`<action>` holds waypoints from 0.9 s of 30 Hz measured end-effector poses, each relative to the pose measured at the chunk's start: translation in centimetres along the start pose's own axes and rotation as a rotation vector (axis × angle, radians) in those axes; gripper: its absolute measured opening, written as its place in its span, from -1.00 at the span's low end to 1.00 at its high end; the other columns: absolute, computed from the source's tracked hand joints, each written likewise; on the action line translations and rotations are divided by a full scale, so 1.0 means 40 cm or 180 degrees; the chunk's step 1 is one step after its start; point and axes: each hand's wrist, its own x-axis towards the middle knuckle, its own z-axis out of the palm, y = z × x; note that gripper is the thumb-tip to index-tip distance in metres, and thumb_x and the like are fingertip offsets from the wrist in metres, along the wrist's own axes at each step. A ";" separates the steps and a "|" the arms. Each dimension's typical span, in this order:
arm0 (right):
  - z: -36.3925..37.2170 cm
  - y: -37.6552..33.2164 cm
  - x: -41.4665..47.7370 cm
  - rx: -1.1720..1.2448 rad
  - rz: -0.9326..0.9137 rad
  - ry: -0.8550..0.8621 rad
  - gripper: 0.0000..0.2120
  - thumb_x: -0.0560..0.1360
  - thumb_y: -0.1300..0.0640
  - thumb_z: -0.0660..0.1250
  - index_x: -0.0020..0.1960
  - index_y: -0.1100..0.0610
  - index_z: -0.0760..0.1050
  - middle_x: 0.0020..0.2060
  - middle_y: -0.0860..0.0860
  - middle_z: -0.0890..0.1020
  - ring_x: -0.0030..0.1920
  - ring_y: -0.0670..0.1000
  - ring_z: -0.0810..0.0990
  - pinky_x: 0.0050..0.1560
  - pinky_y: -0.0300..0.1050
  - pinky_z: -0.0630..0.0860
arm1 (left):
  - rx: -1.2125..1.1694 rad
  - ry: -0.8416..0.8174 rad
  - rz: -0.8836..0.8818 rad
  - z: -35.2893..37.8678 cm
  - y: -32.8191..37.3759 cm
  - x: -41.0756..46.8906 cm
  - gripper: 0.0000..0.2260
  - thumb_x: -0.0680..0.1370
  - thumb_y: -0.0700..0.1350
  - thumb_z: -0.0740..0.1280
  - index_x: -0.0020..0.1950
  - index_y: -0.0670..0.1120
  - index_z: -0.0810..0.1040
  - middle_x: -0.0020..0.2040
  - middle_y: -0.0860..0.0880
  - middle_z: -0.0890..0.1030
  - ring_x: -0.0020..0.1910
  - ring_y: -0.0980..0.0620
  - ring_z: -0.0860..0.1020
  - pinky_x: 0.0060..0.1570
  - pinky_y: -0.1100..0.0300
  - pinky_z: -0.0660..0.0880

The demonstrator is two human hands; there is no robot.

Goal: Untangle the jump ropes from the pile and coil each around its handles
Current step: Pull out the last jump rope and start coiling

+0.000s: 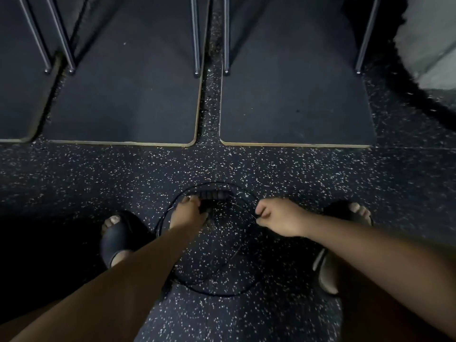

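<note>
Jump rope (217, 183): one black rope in view. It lies on the floor (320, 174) between the person's feet, in loose loops not yet wound round a handle. One arc runs over the far side of the hands. Another sweeps round on the near side, partly hidden under the forearms. Whether a second rope is mixed into these loops cannot be told in the dim light.

Floor: dark rubber with white flecks, covering the whole near half of the view.

Panels (296, 95): dark flat slabs with pale edging and rounded corners, lying side by side at the far side, with a strip of floor between them.

Metal legs (196, 45): several thin tubes stand on or at the panels, their round feet at the panels' far portions.

Pale grey surface (429, 45): far right corner, dark fuzzy border; its nature cannot be told.

Left slipper (116, 240) and right slipper (329, 275): dark open-toed slides, one either side of the rope.

Left hand (188, 214): fingers curled over the near-left end of the handle, gripping it.

Right hand (278, 215): well right of the left hand, fingers closed, thumb and forefinger pinching the thin cord.

Handle (217, 195): black, ribbed, lying crosswise just beyond the left hand, inside the far arc.
</note>
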 end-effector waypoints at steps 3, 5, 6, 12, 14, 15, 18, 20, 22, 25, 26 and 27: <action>0.031 -0.018 0.064 0.0037 -0.0068 0.0004 -0.76 0.69 -0.01 0.39 0.33 0.00 0.56 0.15 -0.09 0.69 0.07 -0.08 0.66 0.12 -0.15 0.60 | 0.0293 -0.0025 0.0004 0.042 -0.024 0.042 -0.58 0.58 0.15 0.44 0.33 -0.02 0.48 0.17 -0.03 0.65 0.09 -0.10 0.64 0.14 -0.09 0.62; 0.050 -0.027 0.101 0.0045 -0.0125 0.0006 -0.79 0.69 0.01 0.38 0.30 -0.01 0.57 0.14 -0.09 0.70 0.07 -0.08 0.67 0.17 -0.12 0.62 | 0.0502 0.0033 0.0023 0.063 -0.024 0.059 -0.58 0.57 0.17 0.43 0.31 -0.02 0.49 0.16 -0.01 0.65 0.16 -0.10 0.62 0.23 -0.10 0.57; 0.055 -0.031 0.117 0.0034 -0.0156 0.0021 -0.81 0.69 0.02 0.38 0.29 -0.01 0.57 0.13 -0.09 0.71 0.07 -0.08 0.67 0.18 -0.12 0.62 | 0.0556 0.0058 0.0086 0.072 -0.020 0.068 -0.63 0.57 0.15 0.42 0.26 -0.01 0.51 0.11 -0.01 0.65 0.15 -0.10 0.62 0.24 -0.09 0.56; 0.045 -0.061 0.126 -0.0123 -0.0320 0.0242 -0.75 0.68 0.05 0.36 0.35 -0.01 0.54 0.17 -0.09 0.67 0.10 -0.06 0.66 0.21 -0.06 0.63 | 0.0224 -0.0249 0.0405 0.072 0.005 0.063 -0.84 0.51 0.06 0.49 -0.01 0.04 0.61 -0.13 0.05 0.64 -0.11 0.01 0.63 -0.03 0.04 0.66; 0.030 -0.076 0.102 -0.0467 -0.0474 0.0396 -0.61 0.65 0.04 0.39 0.45 -0.02 0.45 0.29 -0.05 0.57 0.22 0.00 0.62 0.25 0.03 0.61 | -0.0066 -0.0338 0.0625 0.033 0.025 0.040 -0.83 0.50 0.07 0.51 0.05 0.11 0.62 -0.09 0.06 0.65 -0.15 0.03 0.65 -0.11 0.05 0.69; 0.019 -0.086 0.089 -0.0689 -0.0565 0.0442 -0.52 0.62 0.03 0.41 0.50 -0.03 0.38 0.33 -0.04 0.51 0.27 0.03 0.58 0.28 0.06 0.59 | -0.0131 -0.0325 0.0772 0.008 0.036 0.027 -0.81 0.50 0.09 0.51 0.08 0.17 0.61 -0.06 0.08 0.65 -0.09 0.01 0.66 -0.06 0.02 0.69; -0.027 -0.135 0.032 -0.1513 -0.0854 0.0553 -0.27 0.55 -0.01 0.50 0.61 -0.01 0.22 0.42 0.00 0.40 0.41 0.08 0.45 0.45 0.07 0.45 | 0.0296 -0.0144 0.1506 -0.100 0.086 -0.031 -0.69 0.55 0.11 0.48 0.28 0.22 0.59 0.08 0.13 0.65 0.29 -0.02 0.46 0.37 -0.11 0.42; -0.051 -0.179 -0.015 -0.2049 -0.0995 0.0675 -0.29 0.56 -0.06 0.48 0.59 0.05 0.24 0.42 0.04 0.44 0.43 0.10 0.43 0.51 0.09 0.32 | 0.0387 0.0094 0.1996 -0.185 0.132 -0.095 -0.66 0.53 0.09 0.49 0.30 0.18 0.58 0.15 0.17 0.60 0.23 0.04 0.39 0.28 -0.05 0.35; -0.081 -0.221 -0.072 -0.2249 -0.0990 0.0770 -0.47 0.63 -0.10 0.41 0.48 0.10 0.34 0.30 0.05 0.56 0.33 0.11 0.54 0.43 0.10 0.37 | 0.0049 0.0304 0.2387 -0.263 0.166 -0.157 -0.70 0.49 0.04 0.51 0.19 0.12 0.58 0.07 0.18 0.55 0.11 0.06 0.43 0.21 -0.03 0.45; -0.152 -0.274 -0.172 -0.1964 -0.0825 0.0661 -0.66 0.68 -0.09 0.37 0.29 0.11 0.42 0.02 0.03 0.59 0.01 0.11 0.61 0.04 0.04 0.51 | -0.0570 0.0206 0.2342 -0.368 0.198 -0.243 -0.64 0.44 -0.07 0.58 0.16 0.05 0.54 0.06 0.11 0.58 0.02 0.07 0.57 0.09 0.13 0.56; -0.177 -0.290 -0.211 -0.1886 -0.0778 0.0645 -0.69 0.68 -0.10 0.36 0.23 0.09 0.40 -0.04 0.01 0.55 -0.04 0.11 0.57 -0.06 0.02 0.48 | -0.0703 0.0193 0.2210 -0.396 0.202 -0.265 -0.60 0.43 -0.08 0.60 0.18 0.07 0.52 0.06 0.11 0.61 -0.02 0.08 0.60 0.01 0.19 0.56; -0.202 -0.305 -0.251 -0.1890 -0.0738 0.0666 -0.71 0.69 -0.13 0.36 0.17 0.06 0.37 -0.09 -0.01 0.51 -0.06 0.11 0.54 -0.10 0.01 0.44 | -0.0777 0.0180 0.2104 -0.421 0.206 -0.288 -0.58 0.44 -0.08 0.60 0.20 0.08 0.51 0.04 0.11 0.63 -0.06 0.10 0.63 -0.09 0.25 0.55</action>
